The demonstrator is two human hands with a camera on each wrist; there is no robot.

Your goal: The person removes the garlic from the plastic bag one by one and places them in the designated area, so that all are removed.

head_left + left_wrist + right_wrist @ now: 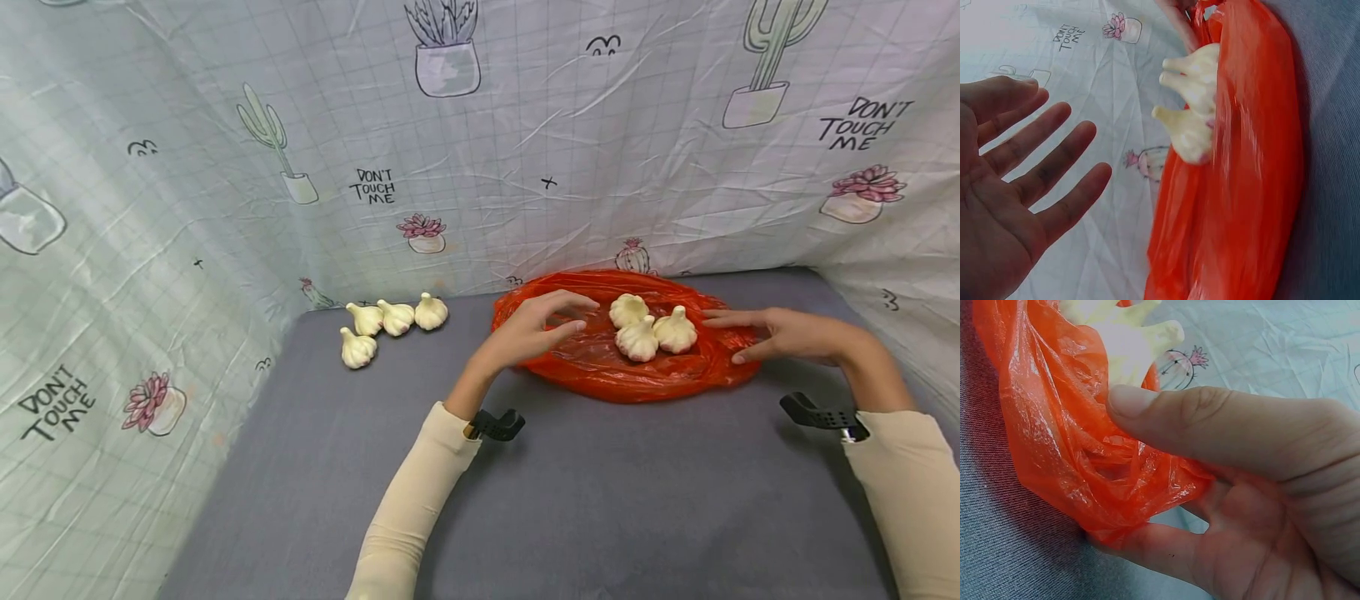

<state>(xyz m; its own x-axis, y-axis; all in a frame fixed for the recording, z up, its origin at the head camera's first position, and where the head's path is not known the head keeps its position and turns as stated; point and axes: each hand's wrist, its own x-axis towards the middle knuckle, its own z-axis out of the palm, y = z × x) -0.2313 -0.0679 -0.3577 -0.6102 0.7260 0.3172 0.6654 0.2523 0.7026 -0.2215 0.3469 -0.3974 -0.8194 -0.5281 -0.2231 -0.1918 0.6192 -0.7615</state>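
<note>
1. orange plastic bag (637,375): crumpled thin film, lying flat on the grey table (600,500) near the back wall, between the two hands.
2. three garlic bulbs (649,327): white, clustered touching one another on top of the bag.
3. right hand (780,333): at the bag's right edge; in the right wrist view the thumb (1210,425) and a finger pinch a fold of the film.
4. left hand (536,329): at the bag's left end, fingers spread and straight, holding nothing; the left wrist view shows an open palm apart from the film.
5. four more garlic bulbs (382,327): loose on the table, well apart to the left, by the printed cactus cloth (225,208).
</note>
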